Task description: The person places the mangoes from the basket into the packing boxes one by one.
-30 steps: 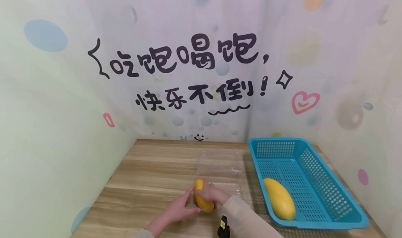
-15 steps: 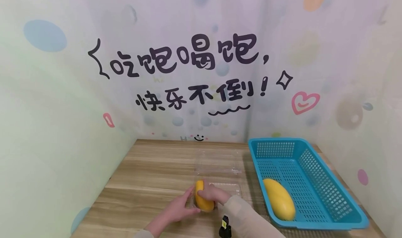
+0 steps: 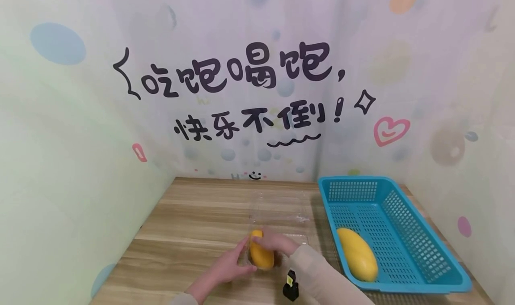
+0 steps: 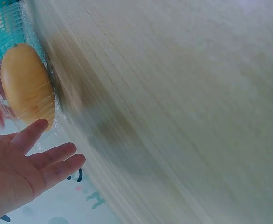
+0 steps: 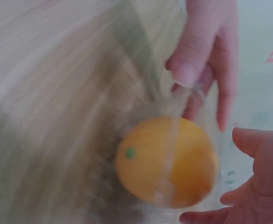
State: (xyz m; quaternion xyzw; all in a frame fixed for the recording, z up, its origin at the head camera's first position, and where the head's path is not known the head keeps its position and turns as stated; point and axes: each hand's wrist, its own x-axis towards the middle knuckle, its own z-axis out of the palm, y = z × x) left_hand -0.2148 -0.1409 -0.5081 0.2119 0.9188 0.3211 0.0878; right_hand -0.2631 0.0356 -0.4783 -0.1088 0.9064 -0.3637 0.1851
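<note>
Left hand (image 3: pixel 226 267) and right hand (image 3: pixel 278 242) spread loose, gripping nothing. Boxed mango (image 3: pixel 262 254) lies at left's two o'clock, right's eight.

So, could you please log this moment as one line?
left hand: by box; right hand: by mango; mango: in open box; basket: second mango

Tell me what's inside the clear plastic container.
In the head view, a yellow mango lies in the left half of the container. The right hand covers part of the rest, so anything under it is hidden there.
</note>
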